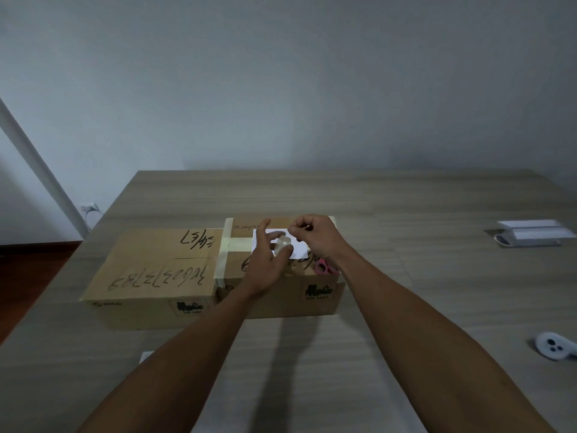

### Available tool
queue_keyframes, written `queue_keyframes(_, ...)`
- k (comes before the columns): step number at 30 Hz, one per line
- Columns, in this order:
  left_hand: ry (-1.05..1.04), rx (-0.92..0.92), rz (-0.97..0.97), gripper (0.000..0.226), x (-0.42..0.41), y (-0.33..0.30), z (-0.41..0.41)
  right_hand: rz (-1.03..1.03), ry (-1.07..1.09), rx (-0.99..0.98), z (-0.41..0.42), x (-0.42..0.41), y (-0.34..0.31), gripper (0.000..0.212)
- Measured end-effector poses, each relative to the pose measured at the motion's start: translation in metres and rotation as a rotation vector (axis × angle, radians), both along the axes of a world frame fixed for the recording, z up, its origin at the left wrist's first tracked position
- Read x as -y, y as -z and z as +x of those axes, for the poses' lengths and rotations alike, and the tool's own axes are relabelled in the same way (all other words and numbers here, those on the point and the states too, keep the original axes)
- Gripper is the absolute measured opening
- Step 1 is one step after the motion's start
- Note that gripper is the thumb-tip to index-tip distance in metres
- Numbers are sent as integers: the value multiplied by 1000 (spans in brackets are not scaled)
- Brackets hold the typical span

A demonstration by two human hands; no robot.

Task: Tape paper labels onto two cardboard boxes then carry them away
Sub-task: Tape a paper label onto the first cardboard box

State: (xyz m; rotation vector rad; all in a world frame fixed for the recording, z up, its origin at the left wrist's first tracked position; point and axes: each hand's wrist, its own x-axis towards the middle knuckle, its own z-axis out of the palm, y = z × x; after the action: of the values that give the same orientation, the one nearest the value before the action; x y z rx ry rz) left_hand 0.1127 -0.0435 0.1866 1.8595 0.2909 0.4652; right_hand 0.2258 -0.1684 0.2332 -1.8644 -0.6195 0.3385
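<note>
Two cardboard boxes stand side by side on the wooden table: the left box (pixel 150 270) with black handwriting on top, and the right box (pixel 315 295) with beige tape strips. A white paper label (pixel 299 250) lies on top of the right box. My left hand (pixel 268 260) holds a clear tape roll (pixel 283 243) over the label. My right hand (pixel 315 237) pinches at the tape's end just above the roll. Pink-handled scissors (pixel 324 266) lie on the right box, partly hidden under my right wrist.
A white device on a stand (pixel 530 235) sits at the table's far right. A white controller (pixel 554 350) lies at the right edge. A white paper corner (pixel 145 357) shows near my left forearm. A wall outlet (pixel 90 209) is at the left.
</note>
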Motion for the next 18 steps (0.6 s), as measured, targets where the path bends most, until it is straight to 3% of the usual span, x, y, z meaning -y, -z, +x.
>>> queue_keyframes(4,-116,-62,-158,64,-7,-5,7,69,54,37,0,-7,-9,9)
queue_keyframes(8,-134,-77,-138,35,-11,-10,8,95,69,68,6,-10,-16,9)
queue_keyframes(15,-69,-159,-424,25,-3,-24,9,106,75,58,8,-11,-24,8)
queue_keyframes(18,-28,-197,-389,25,-3,-23,12,90,66,71,9,-10,-28,4)
